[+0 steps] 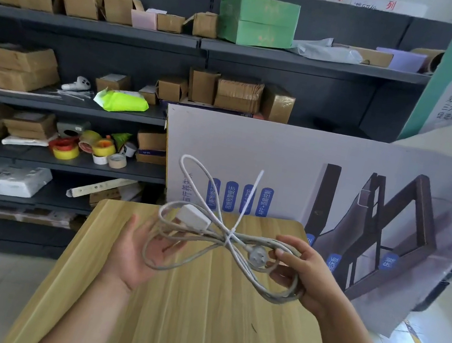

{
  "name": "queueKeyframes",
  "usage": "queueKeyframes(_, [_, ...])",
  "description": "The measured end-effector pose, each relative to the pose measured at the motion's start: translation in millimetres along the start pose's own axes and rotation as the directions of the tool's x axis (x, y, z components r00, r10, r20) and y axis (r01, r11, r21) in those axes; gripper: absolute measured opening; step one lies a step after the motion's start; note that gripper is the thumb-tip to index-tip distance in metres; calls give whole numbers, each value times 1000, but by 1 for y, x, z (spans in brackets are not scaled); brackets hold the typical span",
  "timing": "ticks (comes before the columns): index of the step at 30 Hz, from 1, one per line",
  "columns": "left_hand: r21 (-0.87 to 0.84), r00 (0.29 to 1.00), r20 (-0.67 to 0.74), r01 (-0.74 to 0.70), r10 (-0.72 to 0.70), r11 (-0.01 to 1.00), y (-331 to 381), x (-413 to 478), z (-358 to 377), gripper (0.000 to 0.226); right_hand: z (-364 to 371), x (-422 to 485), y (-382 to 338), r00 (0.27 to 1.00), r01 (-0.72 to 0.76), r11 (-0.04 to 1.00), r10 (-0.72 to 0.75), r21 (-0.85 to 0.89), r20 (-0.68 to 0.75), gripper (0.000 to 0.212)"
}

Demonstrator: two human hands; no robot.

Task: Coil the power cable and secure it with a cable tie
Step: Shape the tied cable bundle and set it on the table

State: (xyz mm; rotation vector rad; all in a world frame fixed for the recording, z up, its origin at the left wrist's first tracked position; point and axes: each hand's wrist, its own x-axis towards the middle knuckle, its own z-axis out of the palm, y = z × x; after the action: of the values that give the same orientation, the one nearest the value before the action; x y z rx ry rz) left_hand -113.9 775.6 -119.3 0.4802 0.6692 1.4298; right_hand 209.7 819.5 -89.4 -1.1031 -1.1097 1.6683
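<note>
Two bare hands are holding one coiled white power cable [236, 259] above a wooden table [193, 316]. The left hand [138, 249] is lying palm-up, fingers loosely spread, with a loop of the coil resting across it. The right hand [303, 272] is gripping the other end of the bundle, fingers curled around the strands. One white cable tie [241, 213] is cinching the middle, its tail sticking upward. Behind, one printed board [322, 182] is leaning, and dark shelves [93, 27] are carrying many cardboard boxes.
</note>
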Motion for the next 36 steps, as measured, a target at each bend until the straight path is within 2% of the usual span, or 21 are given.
queueKeyframes(4, [240, 975, -187, 160, -116, 958, 4, 16, -15, 53, -9, 12, 6, 997, -40, 994, 46, -106, 59, 35])
queueKeyframes(7, [377, 956, -283, 183, -75, 908, 1, 26, -25, 42, -13, 22, 16, 993, -65, 993, 74, -94, 93, 39])
queueKeyframes(9, [429, 944, -325, 194, -50, 882, -2, 29, -29, 44, -16, 30, 25, 996, -71, 997, 73, -44, 60, 39])
queueKeyframes(12, [484, 921, -387, 251, -53, 838, -11, 35, -43, 39, -16, 42, 43, 993, -72, 996, 66, -55, -99, 31])
queueKeyframes(14, [492, 902, -429, 286, -57, 822, -21, 38, -57, 43, -16, 50, 60, 980, -100, 981, 68, -166, -189, 22])
queueKeyframes(18, [459, 848, -518, 383, -109, 802, -58, 34, -95, 41, -17, 61, 108, 964, -208, 938, 147, -279, -223, 13])
queueKeyframes(25, [401, 733, -659, 531, -168, 747, -133, 33, -172, 34, -30, 88, 203, 912, -391, 855, 309, -341, -272, 13])
queueKeyframes(32, [400, 684, -714, 570, -145, 718, -197, 47, -230, 33, -48, 114, 287, 863, -486, 784, 362, -386, -351, 15])
queueKeyframes(36, [372, 659, -738, 580, -148, 725, -216, 45, -245, 41, -51, 116, 311, 845, -509, 767, 359, -391, -397, 15])
